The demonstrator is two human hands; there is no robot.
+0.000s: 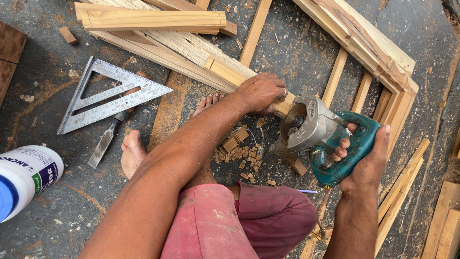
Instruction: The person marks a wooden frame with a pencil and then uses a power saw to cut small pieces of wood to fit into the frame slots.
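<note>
At centre right of the frame, the right hand [366, 160] grips a teal circular saw [326, 134] while the left hand [261, 91] clasps a wooden strip [230, 74] against the floor [297, 43].

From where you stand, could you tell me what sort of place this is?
Probably a carpentry work area on a bare floor: wood battens lie about, offcuts litter the ground, and the right hand grips a circular saw.

White bottle [24, 180], blue cap, blue-green label, at left edge.
</note>
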